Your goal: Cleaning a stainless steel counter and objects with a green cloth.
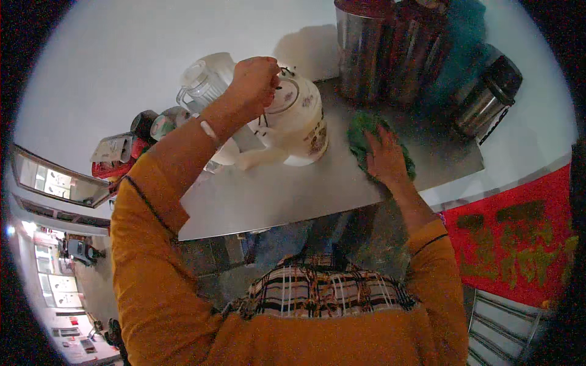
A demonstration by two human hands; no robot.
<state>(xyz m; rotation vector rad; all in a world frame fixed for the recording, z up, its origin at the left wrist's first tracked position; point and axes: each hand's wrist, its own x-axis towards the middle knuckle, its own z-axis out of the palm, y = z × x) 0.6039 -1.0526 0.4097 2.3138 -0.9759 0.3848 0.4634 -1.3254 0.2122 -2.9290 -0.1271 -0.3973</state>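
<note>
- the left hand (255, 82) is clenched over the top of the pot (311, 116), fingers curled in on what seems to be its handle; the grip itself is mostly hidden.
- the right hand (387, 155) is not grasping: its fingers are spread and laid over the green cloth (360, 131), pressing it to the counter (268, 201).
- the pot is left of the cloth, the two near but apart, with its spout (265, 158) toward the near left; whether its base rests on the counter or is slightly raised, i cannot tell.
- as a judgement, the work with the cloth is under way, neither just starting nor clearly finished: the cloth is down and under the palm, and the pot is in hand.
- what is done is hard to read, since dim light and grain hide any wet or dry streaks on the metal.
- what may be left is the metal around and under the pot, and by the canisters (366, 55) and the thermos (479, 104) to the right.
- the jug (204, 88) stands behind the left wrist, touched by neither hand; the red box (104, 171) is farther left.
</note>
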